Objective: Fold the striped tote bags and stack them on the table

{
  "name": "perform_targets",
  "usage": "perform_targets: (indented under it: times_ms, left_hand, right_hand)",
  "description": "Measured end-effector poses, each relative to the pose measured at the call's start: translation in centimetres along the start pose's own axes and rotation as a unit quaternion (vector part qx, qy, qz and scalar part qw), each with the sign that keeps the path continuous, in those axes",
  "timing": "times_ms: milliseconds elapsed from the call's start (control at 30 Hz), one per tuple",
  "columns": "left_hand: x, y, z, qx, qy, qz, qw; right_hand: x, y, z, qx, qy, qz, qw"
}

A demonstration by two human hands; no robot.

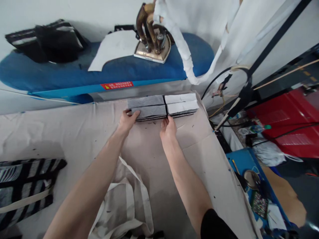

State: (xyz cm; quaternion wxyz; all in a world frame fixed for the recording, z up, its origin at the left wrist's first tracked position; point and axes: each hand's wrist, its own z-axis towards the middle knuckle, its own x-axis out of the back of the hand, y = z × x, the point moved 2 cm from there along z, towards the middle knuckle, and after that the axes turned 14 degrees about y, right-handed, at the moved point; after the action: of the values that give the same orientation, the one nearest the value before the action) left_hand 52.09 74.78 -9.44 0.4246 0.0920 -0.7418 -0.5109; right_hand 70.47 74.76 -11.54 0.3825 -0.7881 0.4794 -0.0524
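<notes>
At the far edge of the cloth-covered table lies a stack of folded fabric strips, grey strips (149, 111) on the left and white strips (182, 106) on the right, with black layers and a black line between the halves. My left hand (127, 121) grips the grey strips' near left corner, thumb on top and fingers curled at the edge. My right hand (169, 128) is at the near edge by the black dividing line, its thumb and curled fingers closed against the stack. What its fingertips hold is partly hidden.
Beyond the table, a blue ironing board (82, 74) carries an iron (153, 49), a white curved template (113, 46) and dark folded fabric (52, 41). Cream straps (129, 199) lie between my arms. Striped black-and-white fabric (27, 186) lies left. A blue tool tray (243, 159) stands right.
</notes>
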Motion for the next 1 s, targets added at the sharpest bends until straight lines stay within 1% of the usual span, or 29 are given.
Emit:
perform_targets:
  times_ms: [33,67,100,133,167,200,233,267,300,333,367,400,433,500,633,733,800,833,867,900,933,967,1000]
  left_hand:
    - [0.4,0.4,-0.6,-0.042,0.031,0.036,0.998]
    - [0.8,0.8,-1.5,-0.104,0.063,0.072,0.990]
    - [1.0,1.3,-2.5,-0.180,0.083,0.103,0.975]
    - [1.1,1.7,-3.7,-0.260,0.083,0.129,0.953]
    - [0.9,2.1,-4.9,-0.332,0.062,0.148,0.930]
    - [0.6,2.3,-6.1,-0.386,0.027,0.164,0.907]
    - [0.1,2.3,-7.0,-0.422,-0.010,0.178,0.889]
    - [-0.4,2.2,-7.7,-0.444,-0.040,0.192,0.874]
    - [-0.9,2.0,-8.2,-0.457,-0.059,0.207,0.863]
    - [-1.4,1.7,-8.4,-0.465,-0.066,0.223,0.854]
    - [-1.9,1.4,-8.5,-0.471,-0.066,0.237,0.847]
    - [-2.4,1.0,-8.5,-0.475,-0.063,0.249,0.841]
    - [-2.7,0.6,-8.4,-0.480,-0.058,0.258,0.837]
    - [-3.2,-0.1,-8.1,-0.487,-0.046,0.266,0.831]
    - [-3.9,-0.7,-7.9,-0.489,-0.035,0.270,0.829]
    - [-4.3,-0.6,-8.1,-0.489,-0.028,0.276,0.827]
    - [-4.3,-0.3,-8.4,-0.495,-0.023,0.269,0.826]
    - [-4.0,-0.1,-8.4,-0.500,-0.021,0.259,0.826]
    - [-3.6,0.1,-8.4,-0.505,-0.018,0.244,0.828]
    - [-3.0,0.3,-8.3,-0.506,-0.010,0.224,0.833]
    - [-2.2,0.4,-7.9,-0.496,0.008,0.200,0.845]
    - [-1.3,0.5,-7.2,-0.471,0.036,0.174,0.864]
    - [-0.4,0.4,-6.4,-0.427,0.069,0.148,0.889]
  right_hand:
    - [0.8,-0.1,-0.3,0.026,-0.008,-0.031,0.999]
    - [1.6,-0.3,-0.7,0.068,-0.020,-0.069,0.995]
    - [2.4,-0.5,-1.2,0.129,-0.041,-0.110,0.985]
    - [3.0,-0.9,-1.8,0.205,-0.072,-0.154,0.964]
    - [3.5,-1.3,-2.4,0.290,-0.112,-0.200,0.929]
    - [3.8,-1.6,-3.0,0.375,-0.156,-0.247,0.880]
    - [3.8,-2.0,-3.4,0.450,-0.201,-0.295,0.819]
    - [3.7,-2.2,-3.7,0.508,-0.241,-0.342,0.753]
    - [3.5,-2.3,-3.7,0.548,-0.272,-0.388,0.690]
    - [3.2,-2.3,-3.5,0.571,-0.293,-0.430,0.635]
    - [2.8,-2.3,-3.1,0.585,-0.307,-0.463,0.591]
    - [2.5,-2.2,-2.6,0.592,-0.317,-0.488,0.559]
    - [2.2,-2.1,-2.1,0.596,-0.323,-0.504,0.535]
    - [1.8,-1.9,-1.0,0.607,-0.328,-0.518,0.506]
    - [1.6,-1.6,0.3,0.638,-0.326,-0.520,0.465]
    - [1.4,-1.7,0.4,0.657,-0.324,-0.525,0.433]
    - [1.6,-2.1,0.0,0.662,-0.330,-0.523,0.422]
    - [1.9,-2.4,-0.3,0.664,-0.337,-0.516,0.424]
    - [2.4,-2.8,-0.5,0.665,-0.345,-0.501,0.434]
    - [3.0,-3.3,-0.8,0.661,-0.349,-0.478,0.461]
    - [3.7,-3.8,-0.8,0.649,-0.348,-0.448,0.506]
    - [4.4,-4.2,-0.7,0.622,-0.340,-0.412,0.573]
    - [5.0,-4.6,-0.3,0.571,-0.325,-0.370,0.657]
